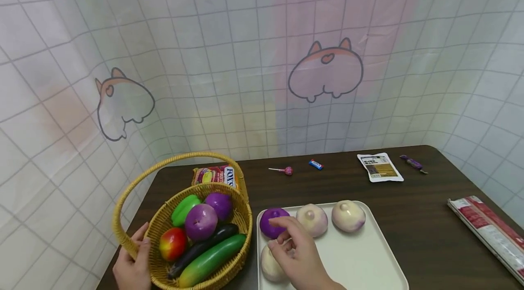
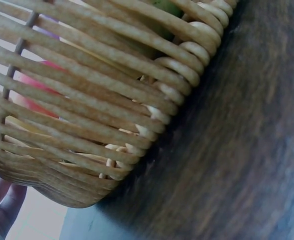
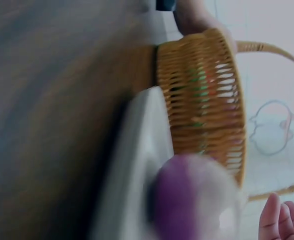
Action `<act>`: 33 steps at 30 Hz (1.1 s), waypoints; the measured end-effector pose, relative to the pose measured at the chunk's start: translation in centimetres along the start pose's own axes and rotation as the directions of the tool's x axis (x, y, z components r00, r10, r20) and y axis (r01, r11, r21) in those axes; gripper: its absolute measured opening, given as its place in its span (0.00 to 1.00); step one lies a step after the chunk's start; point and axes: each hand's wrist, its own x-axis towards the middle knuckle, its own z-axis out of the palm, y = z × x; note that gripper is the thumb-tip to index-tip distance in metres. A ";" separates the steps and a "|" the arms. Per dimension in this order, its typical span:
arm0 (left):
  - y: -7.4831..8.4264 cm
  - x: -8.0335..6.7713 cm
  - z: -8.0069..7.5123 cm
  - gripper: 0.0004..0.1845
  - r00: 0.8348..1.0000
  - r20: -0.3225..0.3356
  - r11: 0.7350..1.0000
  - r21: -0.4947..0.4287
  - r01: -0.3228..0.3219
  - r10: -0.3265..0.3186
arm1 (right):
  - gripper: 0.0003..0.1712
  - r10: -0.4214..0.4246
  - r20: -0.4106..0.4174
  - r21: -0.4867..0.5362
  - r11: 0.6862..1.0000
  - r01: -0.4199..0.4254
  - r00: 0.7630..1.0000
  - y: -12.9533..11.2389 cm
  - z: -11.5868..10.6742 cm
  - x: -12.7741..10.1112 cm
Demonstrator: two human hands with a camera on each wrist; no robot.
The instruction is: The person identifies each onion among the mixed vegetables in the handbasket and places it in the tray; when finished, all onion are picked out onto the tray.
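— What are the two hands doing?

— The left hand [image 1: 133,265] grips the rim of the woven yellow wicker basket [image 1: 239,217] at its near-left edge, thumb curled over the weave. The right hand [image 1: 296,251] hovers over the left end of the white rectangular plastic tray [image 1: 368,258], fingers loosely bent and relaxed; its fingertips [image 1: 278,222] lie on the round purple toy onion [image 1: 271,217]. I cannot tell whether it presses down.

— How many things are on the tray?

— Four round toy bulbs: that purple one, two pale ones with purple tinges behind it to the right [image 1: 312,219] [image 1: 348,215], and one pale one [image 1: 272,265] under the right wrist.

— And in the basket?

— Six: two purple onions [image 1: 200,222], a green pepper [image 1: 184,209], a red and yellow apple [image 1: 173,243], a dark aubergine [image 1: 204,244], and a green cucumber [image 1: 213,260].

— On the dark wooden tabletop [image 1: 409,190]?

— A sweets bag [image 1: 216,175] behind the basket, a lollipop [image 1: 282,171], two wrapped sweets [image 1: 315,164] [image 1: 413,163], a white sachet [image 1: 380,167], a long red packet [image 1: 487,231].
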 end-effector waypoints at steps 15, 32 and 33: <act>-0.2 0.2 -0.1 0.16 0.999 0.037 0.999 0.027 0.021 -0.022 | 0.20 0.051 0.183 0.059 0.996 -0.063 0.982 -2.7 3.8 4.2; -0.1 0.0 -0.3 0.15 0.999 0.040 1.000 0.002 -0.007 0.007 | 0.38 0.161 0.287 -0.125 0.984 -0.130 0.944 -1.2 9.6 6.1; -0.1 0.0 -0.3 0.15 0.999 0.042 1.000 0.003 -0.006 0.006 | 0.38 0.161 0.281 -0.128 0.983 -0.129 0.946 -1.1 9.8 6.2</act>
